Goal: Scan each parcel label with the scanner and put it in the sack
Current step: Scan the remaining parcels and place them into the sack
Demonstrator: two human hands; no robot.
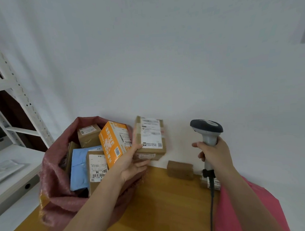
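1. A brown cardboard parcel (150,138) is held up by the left hand (132,161), thumb on the front edge and fingers underneath; its white label (151,133) is turned toward the camera.
2. The parcel is just right of the sack (54,184), raised above the wooden table (160,201) and slightly blurred.
3. The scanner (207,130) is gripped by its handle in the right hand (213,154), head upright, well to the right of the sack; its black cable (211,199) hangs down from the handle.
4. The pink sack stands open at the table's left end. Seen inside it: an orange box (113,142), two labelled brown boxes (88,135) (96,167) and a blue mailer (79,169).
5. Right of the sack, on the table against the wall, a small brown box (180,169) is seen; another labelled parcel (205,181) is partly hidden behind the scanner handle.
6. White metal shelving (18,95) is left of the sack.
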